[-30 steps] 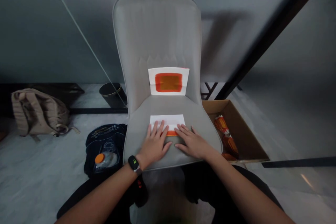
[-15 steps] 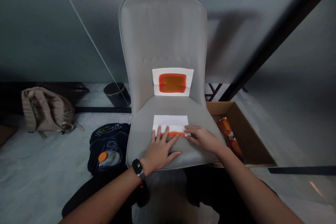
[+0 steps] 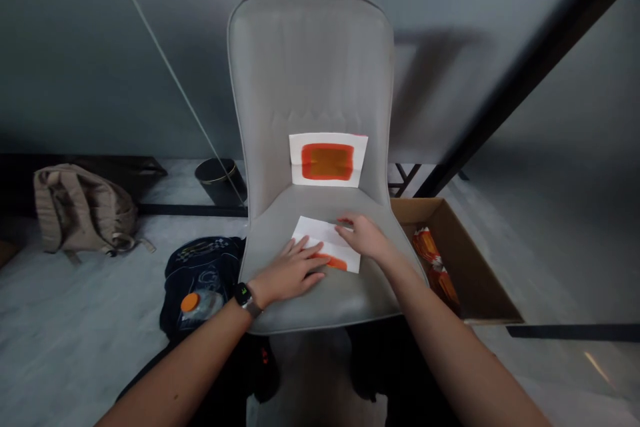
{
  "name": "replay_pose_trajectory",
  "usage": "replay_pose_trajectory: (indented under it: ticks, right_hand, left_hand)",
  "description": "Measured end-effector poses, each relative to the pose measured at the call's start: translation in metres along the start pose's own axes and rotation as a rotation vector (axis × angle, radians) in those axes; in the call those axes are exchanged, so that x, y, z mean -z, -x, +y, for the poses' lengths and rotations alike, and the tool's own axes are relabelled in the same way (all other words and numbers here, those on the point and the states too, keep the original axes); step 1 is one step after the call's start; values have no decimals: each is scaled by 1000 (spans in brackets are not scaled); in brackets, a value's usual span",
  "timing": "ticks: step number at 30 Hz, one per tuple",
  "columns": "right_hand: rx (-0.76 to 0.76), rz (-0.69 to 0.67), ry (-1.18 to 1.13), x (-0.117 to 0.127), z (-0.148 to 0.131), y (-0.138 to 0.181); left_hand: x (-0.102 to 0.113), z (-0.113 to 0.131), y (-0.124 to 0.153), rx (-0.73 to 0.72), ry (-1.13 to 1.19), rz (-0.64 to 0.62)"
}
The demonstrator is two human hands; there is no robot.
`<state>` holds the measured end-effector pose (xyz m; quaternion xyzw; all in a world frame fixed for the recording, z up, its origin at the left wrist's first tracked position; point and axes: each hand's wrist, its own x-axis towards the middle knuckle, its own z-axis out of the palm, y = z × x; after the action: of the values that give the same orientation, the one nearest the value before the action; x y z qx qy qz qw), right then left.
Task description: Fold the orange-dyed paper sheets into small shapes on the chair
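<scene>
A folded white sheet of paper (image 3: 313, 228) with an orange patch along its near edge lies slanted on the grey chair's seat (image 3: 280, 310). My left hand (image 3: 287, 271) rests flat on its left part, fingers spread. At the far right corner is my right hand (image 3: 367, 237); its slightly bent, parted fingers lie over the far edge and hide that corner. Another white sheet (image 3: 327, 160), with an orange-bordered brown rectangle, leans against the backrest.
Right of the chair, a cardboard box (image 3: 480, 280) contains several orange-and-white papers (image 3: 429, 247). To the left are a dark bag (image 3: 200, 260), a bottle with an orange cap (image 3: 190, 301), a black bin (image 3: 220, 180) and a beige backpack (image 3: 85, 207). Glass panels stand behind.
The folded sheet has turned clockwise on the seat. My right hand has moved from its near right edge up to its far corner, while my left hand has shifted slightly left.
</scene>
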<state>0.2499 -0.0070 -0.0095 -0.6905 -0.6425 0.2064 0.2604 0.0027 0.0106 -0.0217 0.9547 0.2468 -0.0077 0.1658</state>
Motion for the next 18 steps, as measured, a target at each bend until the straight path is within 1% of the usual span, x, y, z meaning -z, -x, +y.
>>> replay_pose_trajectory:
  ticks: [3, 7, 10, 12, 13, 14, 15, 17, 18]
  right_hand:
    - [-95, -36, 12, -12, -3, -16]
    - [-158, -65, 35, -22, 2, -25]
    - [-178, -57, 56, -20, 0, -26]
    - [-166, -32, 48, -12, -12, -19]
    - [-132, -42, 11, -7, -21, -12]
    - [-73, -85, -57, 0, -32, -3]
    - [11, -167, -157, 6, -43, 7]
    - [194, -431, -403, 18, -61, 28]
    - [205, -471, -487, 23, -65, 36]
  left_hand:
    - [-2, 1, 2, 28, -25, 36]
    - [-15, 6, 10, 67, -47, 84]
    - [-25, 8, 11, 58, -41, 103]
    - [-25, 9, 8, 64, -33, 102]
    - [-22, 11, 7, 71, -27, 102]
    - [-17, 14, 6, 78, -13, 106]
    - [-9, 18, 7, 86, 12, 119]
    - [14, 31, 18, 70, 120, 156]
    - [28, 41, 29, 37, 210, 172]
